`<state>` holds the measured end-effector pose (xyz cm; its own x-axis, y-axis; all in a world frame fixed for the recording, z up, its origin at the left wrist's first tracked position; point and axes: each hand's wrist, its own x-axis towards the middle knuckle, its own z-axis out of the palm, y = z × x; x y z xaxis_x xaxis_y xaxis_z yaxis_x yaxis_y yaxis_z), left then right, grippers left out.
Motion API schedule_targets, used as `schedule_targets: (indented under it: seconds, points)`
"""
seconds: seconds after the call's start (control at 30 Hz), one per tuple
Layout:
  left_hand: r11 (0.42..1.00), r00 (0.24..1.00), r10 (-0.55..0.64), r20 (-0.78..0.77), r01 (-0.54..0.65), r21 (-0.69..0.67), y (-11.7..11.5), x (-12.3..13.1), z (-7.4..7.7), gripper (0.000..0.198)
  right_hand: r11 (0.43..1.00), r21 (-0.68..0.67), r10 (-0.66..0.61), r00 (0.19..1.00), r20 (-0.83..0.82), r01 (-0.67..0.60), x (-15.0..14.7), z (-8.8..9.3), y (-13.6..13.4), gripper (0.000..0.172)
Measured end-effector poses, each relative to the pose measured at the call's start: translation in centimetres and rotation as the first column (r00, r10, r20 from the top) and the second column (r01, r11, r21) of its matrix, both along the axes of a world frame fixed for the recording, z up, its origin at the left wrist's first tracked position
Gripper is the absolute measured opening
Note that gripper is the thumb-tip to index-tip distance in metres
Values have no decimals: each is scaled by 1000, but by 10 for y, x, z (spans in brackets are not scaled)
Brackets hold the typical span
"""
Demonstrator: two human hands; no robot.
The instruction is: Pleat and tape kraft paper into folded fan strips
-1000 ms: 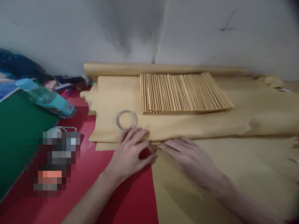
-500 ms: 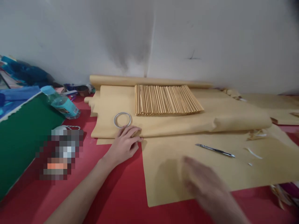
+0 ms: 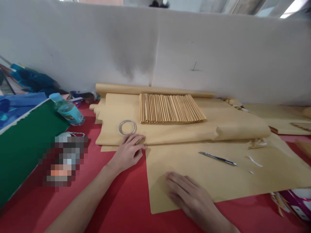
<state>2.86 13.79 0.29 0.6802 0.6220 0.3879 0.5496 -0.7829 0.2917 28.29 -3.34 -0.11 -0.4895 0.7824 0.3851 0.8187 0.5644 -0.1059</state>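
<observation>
My left hand (image 3: 128, 151) rests at the near left corner of a folded stack of brown kraft paper (image 3: 228, 127), fingers bent loosely over its edge, beside a tape ring (image 3: 127, 127). My right hand (image 3: 187, 192) lies flat, fingers stretched out, on a loose brown paper sheet (image 3: 218, 178) near its front left corner. A slim metal utility knife (image 3: 217, 158) lies on that sheet to the right of my hand. A pleated, accordion-folded paper piece (image 3: 170, 108) sits on top of the folded stack.
The table top is red (image 3: 116, 207). A green board (image 3: 21, 142) and a plastic water bottle (image 3: 66, 110) lie at the left. A paper roll (image 3: 150, 90) runs along the white wall. Paper scraps (image 3: 255, 161) lie at the right, with more brown paper beyond.
My right hand left the fold edge beside my left hand and came toward me, now lying flat on the loose sheet. The view swung right and up, showing the knife. My left hand stayed.
</observation>
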Motion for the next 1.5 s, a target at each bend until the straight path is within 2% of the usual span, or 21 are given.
schedule_targets:
  seconds: [0.07, 0.17, 0.27, 0.33, 0.37, 0.4, 0.47, 0.5, 0.57, 0.63, 0.7, 0.77, 0.93, 1.1, 1.17, 1.23, 1.37, 1.43, 1.5]
  points:
    - [1000, 1000, -5, 5, 5, -5, 1, 0, -1, 32, 998, -28, -62, 998, 20, 62, 21, -5, 4, 30]
    - [1000, 1000, -13, 1, 13, -4, 1, -1, -2, 30, 958, -54, -278, 959, 52, 280, 77, -19, 12, 41]
    - [1000, 1000, -10, -13, 10, -9, 2, -2, -3, 29, 868, -92, -486, 873, 49, 488, 137, -29, 19, 47]
    - [1000, 1000, -5, -20, 5, -15, 2, -2, -3, 29, 810, -130, -571, 819, 52, 573, 162, -28, 20, 47]
    - [1000, 1000, -6, -22, 6, -17, 2, -2, -4, 29, 798, -128, -589, 807, 36, 588, 167, -25, 18, 47]
    - [1000, 1000, -8, -23, 7, -18, 2, -2, -4, 29, 803, -114, -588, 809, 6, 585, 164, -21, 15, 46]
    - [1000, 1000, -13, -24, 13, -25, 3, -2, -4, 29, 849, -90, -528, 846, -72, 521, 140, -10, 3, 42]
    - [999, 1000, -16, -27, 15, -30, 3, -2, -5, 29, 884, -99, -466, 880, -94, 458, 120, -5, -6, 38]
    - [999, 999, -19, -32, 18, -31, 4, -2, -5, 29, 955, -163, -262, 961, -83, 247, 68, 5, -24, 32]
    - [999, 999, -21, -36, 20, -25, 4, -2, -5, 28, 970, -217, -130, 989, -68, 113, 15, 10, -38, 34]
    - [1000, 999, -20, -38, 19, -24, 5, -2, -5, 28, 972, -209, -119, 992, -51, 106, -25, 11, -44, 46]
    - [999, 999, -21, -42, 20, -28, 5, -2, -5, 29, 971, -183, -164, 985, -44, 154, -45, 10, -42, 52]
    - [999, 999, -26, -45, 25, -19, 5, -2, -4, 28, 966, -162, -209, 977, -43, 200, -47, 6, -28, 36]
    - [999, 999, -33, -28, 33, -6, 5, -2, -5, 27, 983, -33, -183, 983, 2, 183, -44, 3, -16, 27]
    - [999, 999, -34, -29, 34, -8, 5, -2, -4, 28, 991, 34, -130, 990, 47, 128, -38, 6, -10, 29]
    - [1000, 999, -30, -35, 30, -7, 5, -2, -4, 29, 997, 83, -18, 992, 124, 7, -28, 12, -3, 38]
    - [1000, 998, -27, -59, 26, -10, 4, -3, -4, 32, 973, 107, 174, 955, 238, -204, -3, 27, 7, 42]
    - [1000, 997, -25, -66, 25, -6, 4, -3, -4, 31, 965, 116, 203, 953, 226, -234, 5, 32, 10, 39]
    - [1000, 998, -24, -65, 24, 4, 3, -3, -4, 30, 980, 98, 165, 981, 97, -175, 9, 34, 11, 34]
